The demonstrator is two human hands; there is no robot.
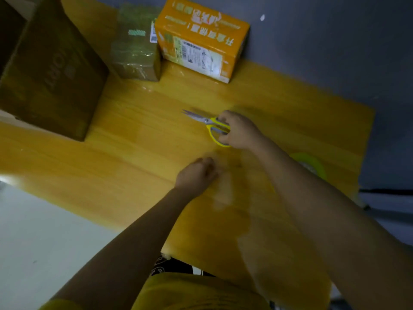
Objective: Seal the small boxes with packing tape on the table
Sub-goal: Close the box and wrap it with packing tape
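Gripping yellow-handled scissors (209, 125) with right hand (238, 130), left hand (196, 174) curled, seemingly holding nothing; best kept blades-down and clear of tape roll (310, 164) beside the forearm.

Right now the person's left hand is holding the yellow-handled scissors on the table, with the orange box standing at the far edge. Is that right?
Not quite. The head view shows the right hand gripping the yellow-handled scissors on the table; the left hand is curled, apparently holding nothing. The orange box does stand at the far edge.
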